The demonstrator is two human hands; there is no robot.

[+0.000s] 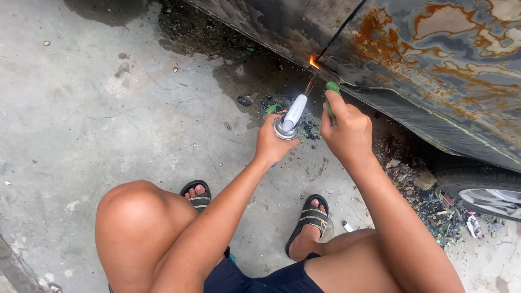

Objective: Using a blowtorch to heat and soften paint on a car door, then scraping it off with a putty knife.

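My left hand (273,144) grips a gas torch (291,118) with a silver canister top and a white nozzle. The nozzle points up at the lower edge of a rusty car body panel (434,59). A small orange flame (313,62) burns at the panel's seam. My right hand (347,133) holds a green-handled tool (331,93) close to the same edge, just right of the torch. I am squatting, with both knees and my sandalled feet in view below.
Cracked concrete ground (108,108) spreads to the left. Dark debris and scraped flakes (429,206) lie under the car. A tyre and wheel (483,190) sit at the right. A small white object (347,225) lies beside my right foot.
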